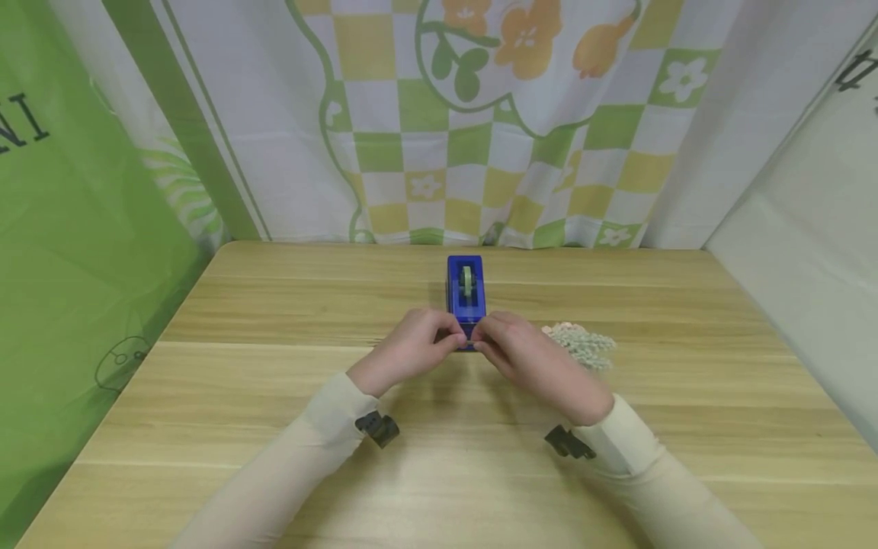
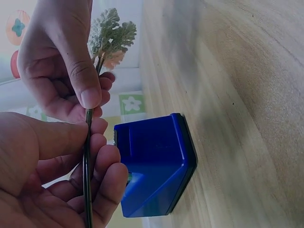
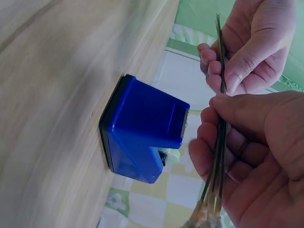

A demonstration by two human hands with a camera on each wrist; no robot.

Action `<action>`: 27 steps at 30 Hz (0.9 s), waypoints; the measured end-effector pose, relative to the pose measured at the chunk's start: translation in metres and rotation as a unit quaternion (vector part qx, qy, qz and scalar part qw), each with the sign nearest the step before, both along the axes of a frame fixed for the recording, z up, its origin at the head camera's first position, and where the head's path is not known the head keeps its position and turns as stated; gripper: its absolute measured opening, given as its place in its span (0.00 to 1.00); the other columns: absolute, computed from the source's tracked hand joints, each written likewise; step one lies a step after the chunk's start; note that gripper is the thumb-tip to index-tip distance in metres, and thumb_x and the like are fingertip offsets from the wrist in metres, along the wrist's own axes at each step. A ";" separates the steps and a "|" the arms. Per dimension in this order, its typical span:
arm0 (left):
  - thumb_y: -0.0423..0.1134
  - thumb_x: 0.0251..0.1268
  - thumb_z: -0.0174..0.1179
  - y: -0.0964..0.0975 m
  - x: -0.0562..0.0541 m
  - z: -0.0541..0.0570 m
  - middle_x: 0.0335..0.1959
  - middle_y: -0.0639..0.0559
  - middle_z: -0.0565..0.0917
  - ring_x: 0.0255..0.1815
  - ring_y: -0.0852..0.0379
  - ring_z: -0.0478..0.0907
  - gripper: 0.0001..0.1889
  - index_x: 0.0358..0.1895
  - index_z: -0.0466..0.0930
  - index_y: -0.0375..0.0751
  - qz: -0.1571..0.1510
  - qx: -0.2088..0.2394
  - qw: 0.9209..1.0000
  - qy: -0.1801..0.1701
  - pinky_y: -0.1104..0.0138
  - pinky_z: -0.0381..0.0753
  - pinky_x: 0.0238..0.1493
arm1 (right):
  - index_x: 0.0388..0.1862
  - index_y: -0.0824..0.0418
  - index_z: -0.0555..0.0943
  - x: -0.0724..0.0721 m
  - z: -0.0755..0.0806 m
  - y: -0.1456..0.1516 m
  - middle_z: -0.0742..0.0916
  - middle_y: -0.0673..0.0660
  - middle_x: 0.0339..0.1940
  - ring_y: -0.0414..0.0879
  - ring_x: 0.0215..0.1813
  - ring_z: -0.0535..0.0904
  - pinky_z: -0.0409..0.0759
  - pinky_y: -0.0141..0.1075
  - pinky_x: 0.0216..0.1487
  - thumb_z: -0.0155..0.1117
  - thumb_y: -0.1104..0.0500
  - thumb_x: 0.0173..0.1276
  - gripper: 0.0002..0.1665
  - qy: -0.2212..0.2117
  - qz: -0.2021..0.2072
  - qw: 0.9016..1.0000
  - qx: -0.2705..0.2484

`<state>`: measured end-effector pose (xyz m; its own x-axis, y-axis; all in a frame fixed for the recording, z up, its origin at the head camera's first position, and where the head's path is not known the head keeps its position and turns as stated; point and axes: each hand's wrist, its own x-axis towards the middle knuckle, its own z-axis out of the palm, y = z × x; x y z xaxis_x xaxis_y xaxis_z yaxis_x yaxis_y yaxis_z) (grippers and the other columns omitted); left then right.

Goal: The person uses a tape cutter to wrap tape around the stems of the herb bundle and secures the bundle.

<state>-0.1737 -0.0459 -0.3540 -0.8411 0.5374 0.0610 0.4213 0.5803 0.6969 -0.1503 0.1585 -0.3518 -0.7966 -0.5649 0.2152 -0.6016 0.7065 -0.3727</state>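
Both hands hold a small bunch of artificial-looking flowers by its thin dark stems (image 3: 222, 142). My left hand (image 1: 414, 347) pinches the stems between thumb and fingers. Close beside it, my right hand (image 1: 542, 362) pinches them nearer the flower heads (image 1: 583, 345), which are pale green with some pinkish blooms and stick out past the right hand. Just beyond the fingertips stands a blue tape dispenser (image 2: 154, 147) with a toothed cutter edge (image 3: 185, 124) facing the hands. A roll of tape (image 1: 468, 280) sits in it. Whether any tape lies between the fingers I cannot tell.
The dispenser stands on a wood-grain table (image 1: 274, 427). Behind the table hangs a checked, flowered curtain (image 1: 473, 168). Green cloth (image 1: 82, 252) hangs at the left and white cloth (image 1: 809, 252) at the right. Dark wrist mounts (image 1: 377, 428) sit at both cuffs.
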 end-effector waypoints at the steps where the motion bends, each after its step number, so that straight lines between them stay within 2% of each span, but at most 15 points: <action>1: 0.34 0.76 0.60 0.000 0.000 -0.001 0.34 0.47 0.89 0.30 0.63 0.74 0.09 0.40 0.89 0.35 0.000 0.002 1.000 0.001 0.73 0.76 0.35 | 0.41 0.60 0.85 0.000 0.000 0.000 0.86 0.50 0.35 0.38 0.35 0.77 0.81 0.35 0.40 0.64 0.62 0.78 0.04 0.002 -0.004 1.000 0.002; 6: 0.34 0.76 0.61 -0.004 -0.001 -0.005 0.33 0.46 0.88 0.30 0.63 0.74 0.08 0.39 0.88 0.36 0.003 0.011 1.000 0.001 0.72 0.76 0.35 | 0.43 0.58 0.86 0.003 0.001 0.002 0.88 0.49 0.36 0.37 0.35 0.78 0.82 0.36 0.40 0.67 0.60 0.76 0.03 0.022 -0.024 0.999 0.024; 11: 0.34 0.76 0.61 -0.011 -0.002 -0.010 0.33 0.45 0.88 0.30 0.62 0.74 0.09 0.38 0.88 0.34 0.004 0.011 1.000 -0.011 0.71 0.77 0.36 | 0.37 0.57 0.85 0.003 0.001 0.007 0.86 0.47 0.31 0.37 0.32 0.77 0.82 0.36 0.39 0.68 0.62 0.74 0.03 0.033 -0.036 0.998 0.049; 16: 0.33 0.75 0.61 -0.012 -0.002 -0.018 0.36 0.44 0.88 0.32 0.61 0.77 0.07 0.40 0.87 0.34 -0.011 -0.007 0.999 -0.029 0.71 0.79 0.37 | 0.35 0.56 0.86 0.002 -0.002 0.011 0.87 0.46 0.30 0.36 0.32 0.78 0.83 0.35 0.40 0.69 0.61 0.73 0.05 -0.002 -0.029 0.997 0.074; 21: 0.31 0.71 0.64 -0.007 0.001 -0.025 0.34 0.48 0.86 0.33 0.59 0.76 0.03 0.38 0.86 0.37 -0.015 -0.034 0.999 -0.036 0.70 0.78 0.37 | 0.37 0.56 0.88 0.001 -0.009 0.012 0.90 0.48 0.33 0.37 0.34 0.82 0.86 0.35 0.42 0.69 0.62 0.72 0.02 -0.042 -0.018 0.994 0.096; 27: 0.28 0.66 0.66 -0.005 0.003 -0.029 0.32 0.49 0.86 0.31 0.59 0.76 0.03 0.34 0.87 0.37 -0.007 -0.065 0.998 -0.019 0.70 0.78 0.35 | 0.35 0.55 0.86 -0.003 -0.018 0.010 0.89 0.48 0.32 0.38 0.33 0.82 0.84 0.34 0.40 0.70 0.64 0.70 0.04 -0.038 0.004 0.994 0.101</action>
<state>-0.1705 -0.0510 -0.3827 -0.8338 0.5505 -0.0414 0.4050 0.6610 0.6317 -0.1537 0.1685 -0.3700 -0.8019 -0.5964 0.0367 -0.5827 0.7671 -0.2683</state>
